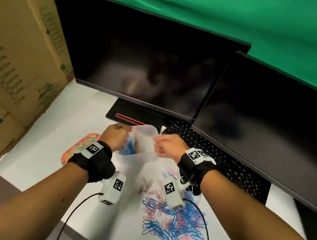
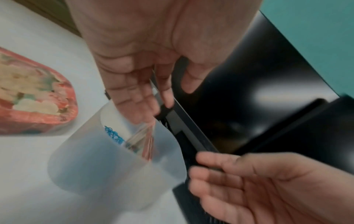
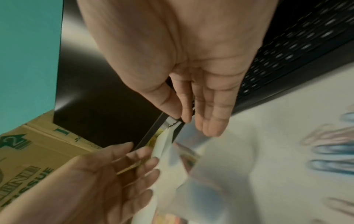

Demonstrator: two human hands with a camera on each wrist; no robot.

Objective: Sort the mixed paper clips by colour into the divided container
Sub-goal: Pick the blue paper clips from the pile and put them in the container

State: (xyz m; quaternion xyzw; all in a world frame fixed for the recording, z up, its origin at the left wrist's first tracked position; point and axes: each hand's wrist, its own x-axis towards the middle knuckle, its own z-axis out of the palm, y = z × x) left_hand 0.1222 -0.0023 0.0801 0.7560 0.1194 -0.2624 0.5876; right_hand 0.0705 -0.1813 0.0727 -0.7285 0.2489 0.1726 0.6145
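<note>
Two words read clearly on the cardboard box (image 1: 10,55) at 9 o'clock: "JUMBO" and "TISSUE". Your clips (image 1: 173,220), thin wire loops in blue and pink, lie heaped on the white bench (image 1: 47,142) at 5 o'clock. The container (image 1: 145,140) is frosted, rounded plastic at centre, with blue clips in one section. Your left hand (image 1: 115,135) has fingers loosely curled over it; your right hand (image 1: 166,145) pinches its rim.
</note>
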